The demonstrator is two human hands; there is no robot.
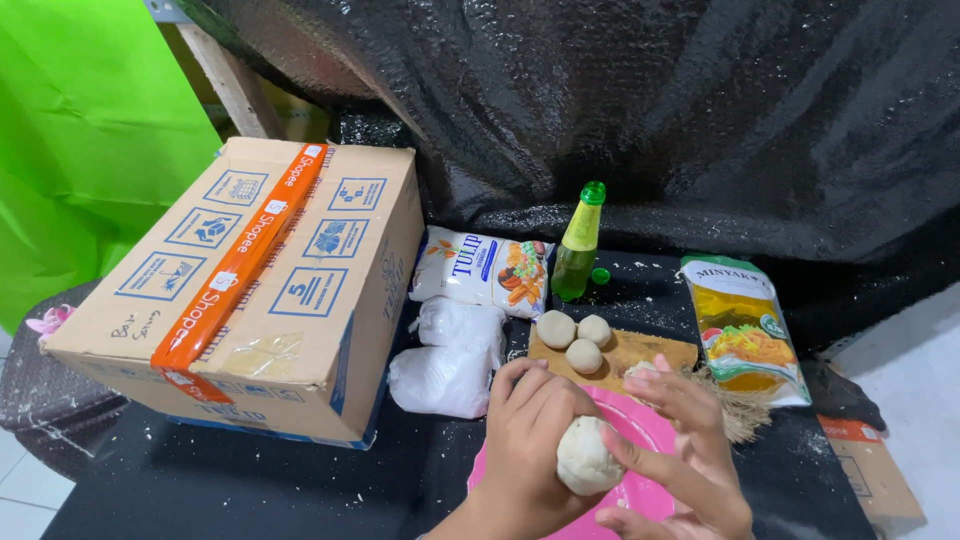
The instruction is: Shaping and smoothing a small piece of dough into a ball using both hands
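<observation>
Here, left hand (530,440) and right hand (680,450) cupping a dough ball (585,457), pink plate (645,425) mostly hidden beneath.

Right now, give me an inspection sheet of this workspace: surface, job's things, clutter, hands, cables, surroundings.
Surface: black table, dusted with white flour specks.
Job's things: dough ball held over a pink plate; three finished dough balls on a wooden board.
Clutter: taped cardboard box, flour packet, two white plastic bags, green bottle with its cap off beside it, oil pouch.
Hands: left hand cups the dough ball; right hand presses its fingers against it.
Cables: nothing seen.
Surroundings: black sheet behind, green cloth at left.
</observation>
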